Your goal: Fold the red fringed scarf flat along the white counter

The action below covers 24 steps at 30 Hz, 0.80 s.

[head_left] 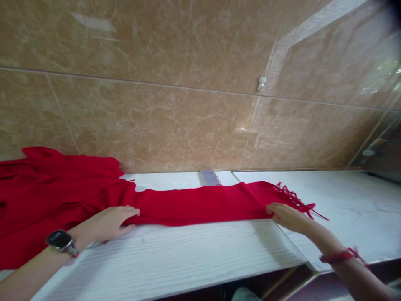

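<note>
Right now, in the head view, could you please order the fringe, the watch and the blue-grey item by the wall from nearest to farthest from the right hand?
From the right hand:
1. Fringe, just beyond it.
2. Blue-grey item, left, by the wall.
3. Watch, farthest left.

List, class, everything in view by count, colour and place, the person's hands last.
wall: 1, brown, top
tabletop: 2 sections, white, below wall
scarf: 1, red, fringed, centre
cloth heap: count unclear, red, left
fitting: 1, white, on wall
block: 1, bluish-grey, at wall
dark shape: 1, unclear, far right
pale shape: 1, grey-green, bottom
watch: 1, dark, lower left
ring: 1, silvery, lower left
bracelet: 1, red, lower right
left hand: 1, on red cloth
right hand: 1, pinching scarf's front edge
</note>
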Each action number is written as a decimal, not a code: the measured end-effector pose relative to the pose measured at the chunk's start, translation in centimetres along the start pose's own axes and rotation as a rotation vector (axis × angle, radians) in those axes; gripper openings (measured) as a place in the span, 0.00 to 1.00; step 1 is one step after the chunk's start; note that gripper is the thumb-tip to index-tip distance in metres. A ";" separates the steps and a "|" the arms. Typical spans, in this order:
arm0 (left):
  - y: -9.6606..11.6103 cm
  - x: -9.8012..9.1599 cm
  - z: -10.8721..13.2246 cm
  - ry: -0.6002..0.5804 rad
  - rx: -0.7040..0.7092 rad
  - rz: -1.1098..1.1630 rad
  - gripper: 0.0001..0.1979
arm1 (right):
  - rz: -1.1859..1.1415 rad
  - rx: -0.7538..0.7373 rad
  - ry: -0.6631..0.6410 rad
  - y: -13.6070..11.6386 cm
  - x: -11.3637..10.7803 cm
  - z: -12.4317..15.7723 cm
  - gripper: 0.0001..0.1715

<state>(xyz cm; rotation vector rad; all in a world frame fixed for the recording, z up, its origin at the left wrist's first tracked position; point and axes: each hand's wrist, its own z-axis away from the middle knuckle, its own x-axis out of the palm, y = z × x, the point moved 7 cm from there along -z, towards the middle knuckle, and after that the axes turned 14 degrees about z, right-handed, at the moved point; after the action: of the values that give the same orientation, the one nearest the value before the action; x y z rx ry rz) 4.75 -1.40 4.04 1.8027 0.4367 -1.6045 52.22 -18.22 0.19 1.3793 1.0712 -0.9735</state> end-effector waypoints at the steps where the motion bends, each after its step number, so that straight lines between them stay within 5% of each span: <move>1: 0.1 0.0 0.5 -0.040 -0.008 0.010 0.17 | -0.049 -0.006 -0.026 -0.1 0.1 0.6 0.15; 7: 3.3 -1.0 -0.7 -0.347 -0.116 0.044 0.13 | -0.088 -0.036 0.141 -3.6 -4.6 -1.8 0.16; 11: 8.1 -1.2 -4.8 -0.197 0.018 0.184 0.21 | -0.158 -0.111 0.194 -9.8 -6.9 -5.3 0.19; 14: 9.2 1.6 -6.4 -0.196 -0.039 0.162 0.30 | -0.227 -0.141 0.188 -13.8 -6.8 -6.5 0.25; 18: 8.5 5.1 -6.2 -0.327 -0.166 0.141 0.39 | -0.237 -0.099 0.090 -16.0 -4.9 -6.1 0.33; 24: 8.1 5.4 -5.9 -0.364 -0.163 0.141 0.40 | -0.241 -0.113 0.008 -15.9 -3.2 -5.3 0.34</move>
<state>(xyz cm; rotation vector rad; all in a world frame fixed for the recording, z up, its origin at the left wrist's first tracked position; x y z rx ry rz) 15.41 -4.23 1.01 1.3531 0.2562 -1.6980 35.95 -13.08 -0.45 1.1818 1.2998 -1.0642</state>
